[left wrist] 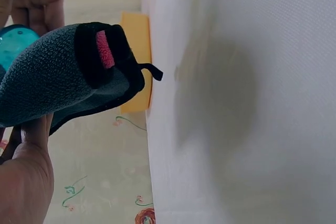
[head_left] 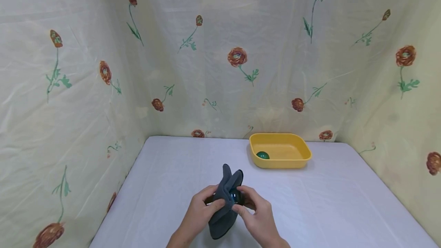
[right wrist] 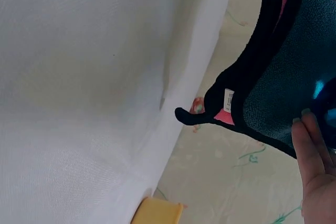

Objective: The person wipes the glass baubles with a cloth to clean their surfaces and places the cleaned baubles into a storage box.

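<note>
Near the front of the table, my left hand (head_left: 200, 210) grips a dark blue-grey cloth (head_left: 222, 224) with black edging, folded about a shiny round ball (head_left: 236, 196). My right hand (head_left: 257, 212) holds the ball from the right with thumb and fingers. The ball looks dark in the head view and teal (left wrist: 17, 46) in the left wrist view. A hanging loop (left wrist: 152, 70) and a pink patch (left wrist: 105, 49) show on the cloth's edge there. In the right wrist view a small white label (right wrist: 228, 100) shows. Cloth and fingers hide part of the ball.
A yellow tray (head_left: 280, 163) stands at the back of the white table (head_left: 165, 179), right of centre. Inside its near left corner lies a green ball (head_left: 263, 155). Flower-patterned sheets (head_left: 213, 75) hang behind the table and along both sides.
</note>
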Demonstrator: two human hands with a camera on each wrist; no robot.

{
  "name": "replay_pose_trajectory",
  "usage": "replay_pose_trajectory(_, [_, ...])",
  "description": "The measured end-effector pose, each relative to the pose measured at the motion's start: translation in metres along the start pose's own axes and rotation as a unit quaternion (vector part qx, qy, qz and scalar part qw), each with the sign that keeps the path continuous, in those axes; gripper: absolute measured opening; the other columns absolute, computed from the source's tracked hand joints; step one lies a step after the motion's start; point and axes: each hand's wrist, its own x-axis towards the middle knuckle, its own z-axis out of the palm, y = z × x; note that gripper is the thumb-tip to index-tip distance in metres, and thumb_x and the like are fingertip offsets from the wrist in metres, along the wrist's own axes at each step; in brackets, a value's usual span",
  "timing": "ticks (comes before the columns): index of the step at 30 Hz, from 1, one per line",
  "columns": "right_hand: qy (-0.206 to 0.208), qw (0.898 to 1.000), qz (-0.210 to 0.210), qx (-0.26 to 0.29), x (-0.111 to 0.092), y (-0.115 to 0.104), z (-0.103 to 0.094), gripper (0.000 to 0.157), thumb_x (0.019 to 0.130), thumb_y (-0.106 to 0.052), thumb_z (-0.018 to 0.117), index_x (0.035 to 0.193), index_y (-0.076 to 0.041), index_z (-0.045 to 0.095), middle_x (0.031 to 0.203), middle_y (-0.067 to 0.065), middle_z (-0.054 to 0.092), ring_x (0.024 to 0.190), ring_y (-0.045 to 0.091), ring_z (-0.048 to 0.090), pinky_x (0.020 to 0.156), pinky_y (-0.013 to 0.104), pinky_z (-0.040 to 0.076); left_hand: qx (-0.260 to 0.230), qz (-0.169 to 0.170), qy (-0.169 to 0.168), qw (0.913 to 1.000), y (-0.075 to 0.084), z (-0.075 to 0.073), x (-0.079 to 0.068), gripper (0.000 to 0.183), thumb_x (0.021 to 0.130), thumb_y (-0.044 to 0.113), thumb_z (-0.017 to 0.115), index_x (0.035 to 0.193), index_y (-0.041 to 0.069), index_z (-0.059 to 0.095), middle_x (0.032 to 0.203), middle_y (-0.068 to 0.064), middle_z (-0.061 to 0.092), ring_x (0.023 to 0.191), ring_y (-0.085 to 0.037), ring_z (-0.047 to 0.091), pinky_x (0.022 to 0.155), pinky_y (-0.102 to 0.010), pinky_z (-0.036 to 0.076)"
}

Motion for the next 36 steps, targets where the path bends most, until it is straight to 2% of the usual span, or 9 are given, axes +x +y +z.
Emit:
replay_pose_trajectory(6, [0.000, 0.995, -0.090, -0.036, -0.0024, 0.0034, 0.0015, 0.051, 0.081, -0.014, 0.080, 0.128, -0.017, 0.061, 0.123, -0.003, 0.067, 0.105, 0.008, 0.068, 0.088, 0.022, 0.057, 0.007, -0.001, -0.001, 1.0000, -0.0010, -0.0017, 0.0004, 0.040, 0.092, 0.038, 0.070, 0.128, 0.022, 0.066, 0.124, -0.004, 0.067, 0.111, -0.020, 0.063, 0.094, -0.041, 0.056])
replay_pose_trajectory(11, [0.002, 0.988, -0.141, -0.064, -0.0036, 0.0025, 0.0023, 0.055, 0.080, -0.009, 0.081, 0.129, -0.020, 0.060, 0.124, -0.006, 0.065, 0.115, 0.010, 0.065, 0.095, 0.024, 0.054, 0.009, 0.006, 0.003, 0.9999, -0.0018, -0.0030, 0.0002, 0.039, 0.092, 0.038, 0.070, 0.128, 0.023, 0.067, 0.124, -0.002, 0.068, 0.112, -0.019, 0.062, 0.094, -0.039, 0.055])
replay_pose_trajectory(19, [0.018, 0.972, -0.206, -0.115, -0.0028, -0.0002, 0.0054, 0.068, 0.067, 0.002, 0.087, 0.126, -0.021, 0.062, 0.128, -0.006, 0.061, 0.114, 0.012, 0.063, 0.096, 0.020, 0.053, 0.013, 0.007, 0.005, 0.9999, -0.0015, -0.0048, -0.0005, 0.041, 0.093, 0.037, 0.068, 0.130, 0.020, 0.065, 0.126, -0.005, 0.067, 0.112, -0.021, 0.062, 0.091, -0.036, 0.056])
replay_pose_trajectory(29, [0.017, 0.976, -0.180, -0.119, -0.0048, -0.0002, 0.0051, 0.072, 0.066, 0.004, 0.088, 0.127, -0.022, 0.061, 0.128, -0.009, 0.060, 0.115, 0.011, 0.063, 0.095, 0.023, 0.054, 0.010, 0.004, -0.001, 0.9999, -0.0035, -0.0052, -0.0001, 0.042, 0.093, 0.038, 0.068, 0.130, 0.018, 0.066, 0.125, -0.007, 0.067, 0.106, -0.020, 0.063, 0.086, -0.028, 0.056])
replay_pose_trajectory(36, [-0.004, 0.982, -0.155, -0.108, -0.0046, -0.0009, 0.0037, 0.065, 0.073, -0.002, 0.086, 0.130, -0.020, 0.058, 0.129, -0.005, 0.060, 0.119, 0.010, 0.061, 0.098, 0.023, 0.052, -0.002, -0.004, -0.004, 1.0000, -0.0039, -0.0058, -0.0013, 0.042, 0.092, 0.038, 0.069, 0.130, 0.020, 0.065, 0.127, -0.007, 0.066, 0.108, -0.021, 0.065, 0.088, -0.034, 0.058])
